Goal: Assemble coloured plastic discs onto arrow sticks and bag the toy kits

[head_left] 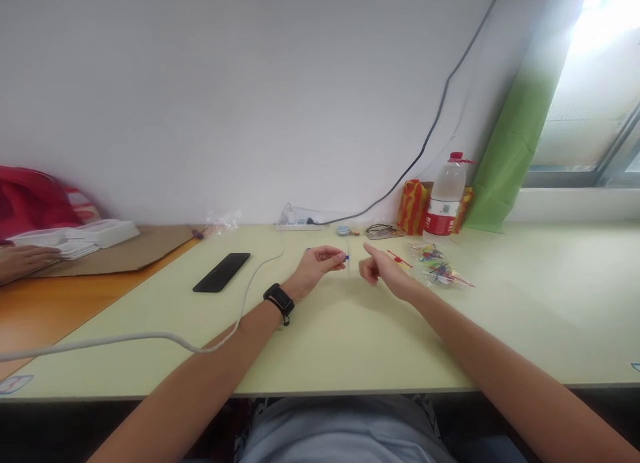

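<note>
Over the middle of the table, my left hand (321, 265) pinches a small blue piece (346, 257) between thumb and fingertips. A thin whitish strip (349, 263) runs upright beside this piece. My right hand (383, 266) hovers just to the right, apart from it. Its index finger points out and the other fingers are bent; nothing shows in it. Beyond the right hand lies a small red piece (400, 259). Farther right is a clear plastic bag (440, 266) of several colourful small parts.
A black phone (221, 272) lies left of my left arm, and a white cable (185, 343) crosses that forearm. At the back stand a power strip (300, 225) and a water bottle (443, 199). Another person's hand (27, 259) rests by white trays (95, 235) at the far left.
</note>
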